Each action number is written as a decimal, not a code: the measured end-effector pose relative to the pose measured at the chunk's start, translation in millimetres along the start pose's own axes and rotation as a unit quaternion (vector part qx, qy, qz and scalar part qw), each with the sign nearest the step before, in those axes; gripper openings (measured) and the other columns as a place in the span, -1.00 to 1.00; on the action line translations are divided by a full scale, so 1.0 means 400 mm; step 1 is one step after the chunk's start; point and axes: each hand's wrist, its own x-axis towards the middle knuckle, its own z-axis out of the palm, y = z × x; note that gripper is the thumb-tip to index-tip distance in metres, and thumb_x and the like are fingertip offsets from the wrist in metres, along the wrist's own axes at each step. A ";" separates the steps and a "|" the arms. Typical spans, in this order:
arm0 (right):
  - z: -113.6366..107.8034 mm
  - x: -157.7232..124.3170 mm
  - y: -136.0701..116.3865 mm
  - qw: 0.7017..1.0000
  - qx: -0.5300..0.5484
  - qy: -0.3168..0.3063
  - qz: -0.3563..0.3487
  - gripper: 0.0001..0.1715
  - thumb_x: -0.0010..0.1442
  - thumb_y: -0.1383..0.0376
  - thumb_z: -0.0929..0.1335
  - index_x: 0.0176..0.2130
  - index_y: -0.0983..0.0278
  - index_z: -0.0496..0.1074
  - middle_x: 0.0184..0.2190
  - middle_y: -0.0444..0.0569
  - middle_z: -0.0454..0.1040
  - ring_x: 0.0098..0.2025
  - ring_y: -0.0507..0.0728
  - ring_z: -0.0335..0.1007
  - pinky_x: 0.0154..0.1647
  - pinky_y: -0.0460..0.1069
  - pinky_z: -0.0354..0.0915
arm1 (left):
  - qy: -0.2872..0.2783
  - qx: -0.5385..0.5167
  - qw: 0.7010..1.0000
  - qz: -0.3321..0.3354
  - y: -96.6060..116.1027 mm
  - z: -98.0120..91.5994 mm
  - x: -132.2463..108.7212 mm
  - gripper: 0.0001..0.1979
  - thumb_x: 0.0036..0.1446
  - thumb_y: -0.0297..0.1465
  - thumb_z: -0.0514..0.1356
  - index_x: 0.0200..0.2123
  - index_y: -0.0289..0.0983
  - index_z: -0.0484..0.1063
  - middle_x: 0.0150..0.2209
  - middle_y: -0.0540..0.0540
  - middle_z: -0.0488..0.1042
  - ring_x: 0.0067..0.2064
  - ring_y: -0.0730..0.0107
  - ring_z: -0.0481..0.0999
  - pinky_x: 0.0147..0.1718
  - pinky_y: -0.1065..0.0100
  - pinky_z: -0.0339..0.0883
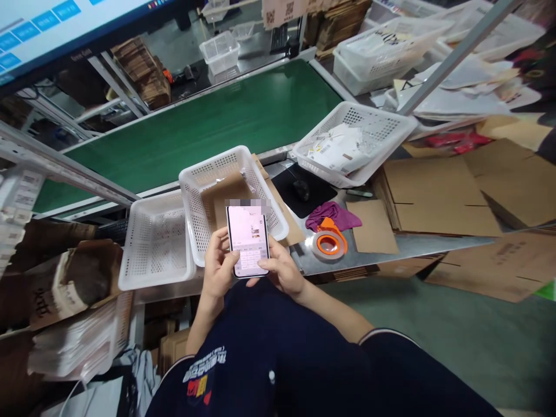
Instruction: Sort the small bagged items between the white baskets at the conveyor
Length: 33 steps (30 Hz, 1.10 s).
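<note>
A smartphone [247,231] with a lit pinkish screen and an on-screen keyboard is held upright in front of me. My left hand [217,267] grips its left edge, thumb over the keyboard. On the other side my right hand [283,269] holds the lower right edge, its thumb also at the keys. Behind the phone stands a white perforated basket [193,220] with a piece of brown cardboard [215,200] inside. A second white basket [158,278] sits to its left, against the first.
Right of the phone, an orange tape dispenser [329,243] lies by a purple cloth [336,215] and a computer mouse [300,189]. A tilted basket [393,130] holds white packages. Flattened cardboard [438,197] is stacked at right. A green conveyor belt [208,127] runs behind; a monitor [78,29] hangs upper left.
</note>
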 end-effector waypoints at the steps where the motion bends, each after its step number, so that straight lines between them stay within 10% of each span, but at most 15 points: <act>1: 0.000 -0.001 0.001 1.000 -0.001 0.001 0.001 -0.33 0.16 0.20 0.53 0.18 0.19 0.32 0.10 0.09 0.63 -0.07 0.26 0.66 -0.45 0.03 0.65 | 0.003 0.003 1.000 -0.003 0.002 0.001 -0.001 -0.53 0.22 -0.17 0.38 0.14 -0.18 0.44 -0.11 -0.16 0.67 -0.11 0.13 0.69 -0.15 0.22 0.58; 33: 0.016 -0.028 -0.017 0.996 -0.091 -0.005 0.009 -0.11 0.19 0.09 0.58 0.31 0.15 0.17 0.15 0.13 0.58 -0.09 0.23 0.68 -0.40 -0.02 0.64 | -0.027 0.052 0.998 -0.008 0.022 -0.003 -0.040 -0.36 0.15 -0.18 0.47 0.22 -0.18 0.35 -0.07 -0.16 0.68 -0.31 0.34 0.64 -0.42 0.45 0.43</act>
